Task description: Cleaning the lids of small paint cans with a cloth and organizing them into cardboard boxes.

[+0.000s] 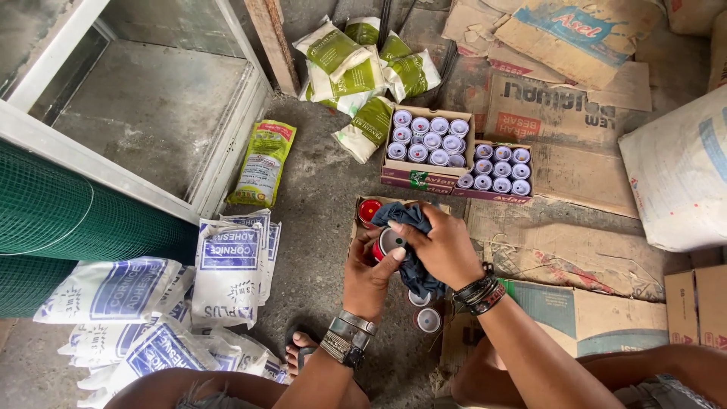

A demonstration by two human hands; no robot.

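My left hand grips a small red can with a silver lid, held above the concrete floor. My right hand presses a dark blue cloth against that can; the cloth drapes over and under the hand. Just behind the hands lies an open cardboard box with another red can in it. Two more cans with pale lids stand on the floor under my right forearm.
Two cardboard boxes of several spray cans sit beyond the hands. Green and white pouches lie behind them. Blue and white powder bags are piled at the left beside a green mesh roll. Flattened cardboard covers the right.
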